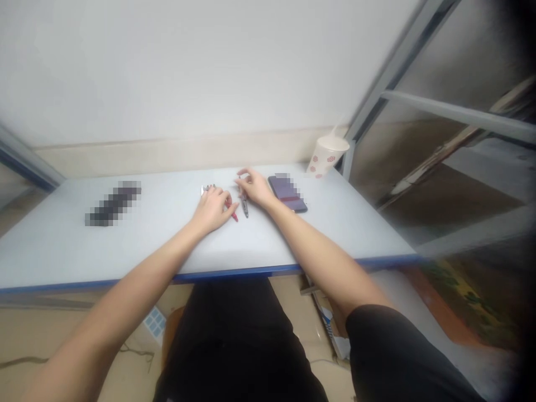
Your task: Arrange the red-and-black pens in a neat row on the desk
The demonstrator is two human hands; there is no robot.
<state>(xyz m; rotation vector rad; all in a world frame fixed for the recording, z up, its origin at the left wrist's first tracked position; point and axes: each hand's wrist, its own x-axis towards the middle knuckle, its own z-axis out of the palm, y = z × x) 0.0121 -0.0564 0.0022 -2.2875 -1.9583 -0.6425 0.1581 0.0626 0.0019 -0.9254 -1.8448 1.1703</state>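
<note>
My left hand [213, 209] rests on the pale table [159, 251], its fingers bent over a few pens, with thumb and forefinger apart. The tip of a red pen [235, 216] sticks out beneath that thumb; the other pens are mostly covered. Just to the right, a dark grey pen [244, 206] points toward the table's front edge. My right hand [254, 188] has its curled fingers at the upper part of this pen, and thumb and forefinger look close around it.
Beside my right wrist lies a dark phone [288, 194]. A white paper cup [327, 156] with red flower prints stands at the back right corner. A dark pixelated object [113, 205] lies on the left. Behind the table is a pale wall [188, 72].
</note>
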